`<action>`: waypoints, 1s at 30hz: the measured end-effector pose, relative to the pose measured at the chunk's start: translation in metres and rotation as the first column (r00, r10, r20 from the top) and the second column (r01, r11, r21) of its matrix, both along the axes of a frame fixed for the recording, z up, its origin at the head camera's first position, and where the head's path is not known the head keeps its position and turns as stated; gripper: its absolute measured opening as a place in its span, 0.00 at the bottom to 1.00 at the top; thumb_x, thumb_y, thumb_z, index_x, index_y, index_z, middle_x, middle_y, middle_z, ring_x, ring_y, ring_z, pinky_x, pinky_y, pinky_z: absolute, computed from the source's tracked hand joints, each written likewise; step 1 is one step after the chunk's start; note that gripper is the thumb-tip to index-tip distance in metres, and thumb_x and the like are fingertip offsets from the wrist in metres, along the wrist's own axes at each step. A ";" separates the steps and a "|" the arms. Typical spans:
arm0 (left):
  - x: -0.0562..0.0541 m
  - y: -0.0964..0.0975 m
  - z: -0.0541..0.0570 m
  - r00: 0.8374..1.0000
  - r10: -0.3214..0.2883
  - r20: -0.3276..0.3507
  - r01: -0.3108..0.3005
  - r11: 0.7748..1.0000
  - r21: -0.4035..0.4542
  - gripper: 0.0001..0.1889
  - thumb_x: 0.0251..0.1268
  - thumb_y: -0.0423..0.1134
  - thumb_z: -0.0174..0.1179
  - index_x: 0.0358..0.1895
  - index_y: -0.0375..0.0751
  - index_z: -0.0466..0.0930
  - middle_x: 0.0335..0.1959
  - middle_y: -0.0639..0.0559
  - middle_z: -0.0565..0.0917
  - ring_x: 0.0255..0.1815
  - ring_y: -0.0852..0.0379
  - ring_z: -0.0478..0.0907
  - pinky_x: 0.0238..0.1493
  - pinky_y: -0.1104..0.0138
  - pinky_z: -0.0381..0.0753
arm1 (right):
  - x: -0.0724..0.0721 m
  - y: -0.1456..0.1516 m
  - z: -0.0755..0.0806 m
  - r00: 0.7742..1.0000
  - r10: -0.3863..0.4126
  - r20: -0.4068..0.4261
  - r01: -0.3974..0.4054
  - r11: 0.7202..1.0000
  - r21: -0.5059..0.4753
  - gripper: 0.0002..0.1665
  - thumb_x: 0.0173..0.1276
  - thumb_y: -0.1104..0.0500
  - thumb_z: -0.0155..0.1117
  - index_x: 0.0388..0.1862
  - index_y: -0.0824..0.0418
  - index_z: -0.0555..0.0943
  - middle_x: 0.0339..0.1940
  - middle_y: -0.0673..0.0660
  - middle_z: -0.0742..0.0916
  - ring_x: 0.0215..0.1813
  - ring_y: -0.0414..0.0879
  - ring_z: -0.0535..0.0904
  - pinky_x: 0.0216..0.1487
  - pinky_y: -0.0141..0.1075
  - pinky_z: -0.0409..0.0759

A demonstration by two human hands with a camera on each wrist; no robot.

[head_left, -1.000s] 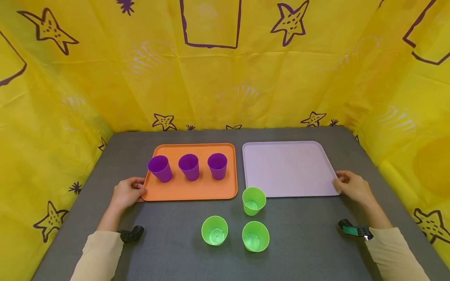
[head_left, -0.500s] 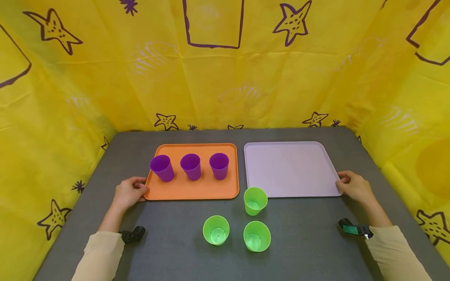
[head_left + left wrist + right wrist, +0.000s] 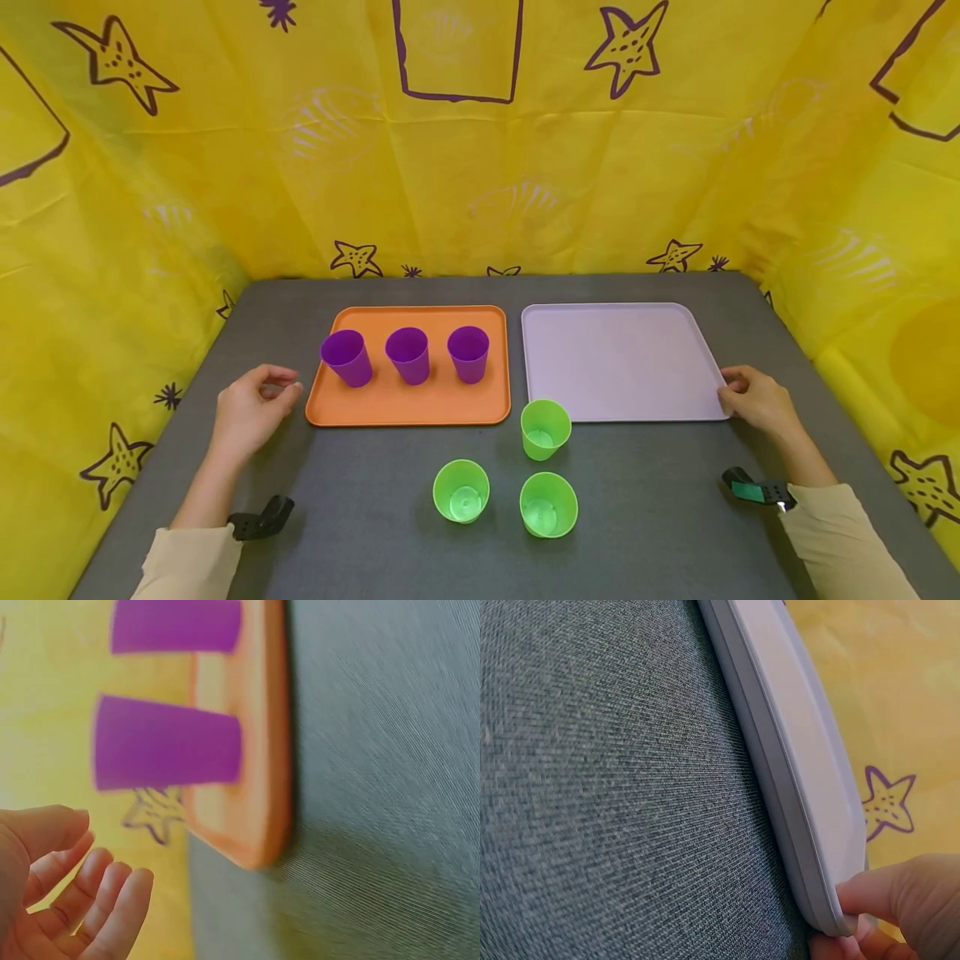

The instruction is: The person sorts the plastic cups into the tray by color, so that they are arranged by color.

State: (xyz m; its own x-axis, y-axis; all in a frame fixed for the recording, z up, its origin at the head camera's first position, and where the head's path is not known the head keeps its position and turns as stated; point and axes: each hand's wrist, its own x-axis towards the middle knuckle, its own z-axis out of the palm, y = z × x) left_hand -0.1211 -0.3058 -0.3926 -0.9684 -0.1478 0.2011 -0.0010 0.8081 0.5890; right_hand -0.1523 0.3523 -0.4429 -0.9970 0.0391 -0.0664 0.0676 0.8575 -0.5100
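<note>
On the table's left half lies an orange tray (image 3: 442,408) bearing three purple cups: a left cup (image 3: 348,360), a middle cup (image 3: 409,357) and a right cup (image 3: 468,356), all upright. My left hand (image 3: 251,408) is off the tray's left side, fingers loosely bent and holding nothing; in the left wrist view a gap shows between the fingertips (image 3: 139,881) and the tray (image 3: 274,750). My right hand (image 3: 757,400) pinches the near right corner of a pale lilac tray (image 3: 618,358), thumb on the rim in the right wrist view.
Three green cups stand upright in front of the trays: one (image 3: 544,429) by the lilac tray's near left corner, one (image 3: 461,492) nearer the middle, and one (image 3: 548,505) closest to me. A yellow patterned cloth (image 3: 450,183) rises around the grey table (image 3: 360,542).
My left hand has let go of the orange tray's near left corner and moved left, away from it. The right hand keeps its hold on the lilac tray, and the cups stand unmoved.
</note>
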 end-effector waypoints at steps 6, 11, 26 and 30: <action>0.011 0.022 0.014 0.988 -0.084 -0.127 0.085 0.996 0.005 0.07 0.55 0.37 0.64 0.36 0.41 0.81 0.32 0.47 0.83 0.29 0.73 0.74 0.29 0.84 0.73 | 0.000 0.001 -0.001 1.000 -0.005 0.003 0.005 1.000 0.002 0.23 0.62 0.57 0.55 0.51 0.73 0.71 0.31 0.62 0.83 0.25 0.41 0.74 0.26 0.33 0.70; 0.020 0.041 0.022 0.974 -0.162 -0.160 0.174 0.983 0.064 0.09 0.52 0.33 0.66 0.38 0.39 0.81 0.35 0.50 0.83 0.32 0.78 0.73 0.32 0.84 0.75 | 0.000 0.001 -0.001 1.000 -0.004 0.003 0.004 1.000 0.001 0.23 0.63 0.57 0.55 0.52 0.72 0.71 0.31 0.62 0.83 0.25 0.40 0.74 0.26 0.34 0.70; 0.040 0.088 0.013 0.846 -0.511 -0.154 0.533 0.824 0.195 0.28 0.44 0.35 0.72 0.54 0.50 0.75 0.48 0.58 0.79 0.48 0.59 0.78 0.45 0.65 0.81 | 0.000 0.001 -0.003 1.000 -0.013 -0.008 0.013 1.000 0.000 0.23 0.63 0.57 0.54 0.52 0.72 0.71 0.31 0.62 0.82 0.25 0.42 0.74 0.24 0.33 0.69; 0.046 0.095 0.005 0.791 -0.598 -0.132 0.612 0.765 0.201 0.35 0.42 0.38 0.73 0.59 0.49 0.70 0.53 0.57 0.76 0.53 0.56 0.75 0.48 0.64 0.79 | 0.000 0.000 -0.003 1.000 -0.016 0.003 0.016 1.000 -0.005 0.24 0.64 0.57 0.54 0.53 0.73 0.70 0.31 0.62 0.82 0.25 0.43 0.74 0.25 0.33 0.70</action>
State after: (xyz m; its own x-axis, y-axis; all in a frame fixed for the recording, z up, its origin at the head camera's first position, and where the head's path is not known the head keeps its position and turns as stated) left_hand -0.0753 -0.2111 -0.3874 -0.8601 0.4175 0.2931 0.4821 0.4775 0.7345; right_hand -0.1520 0.3524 -0.4457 -0.9961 0.0543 -0.0694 0.0824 0.8539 -0.5138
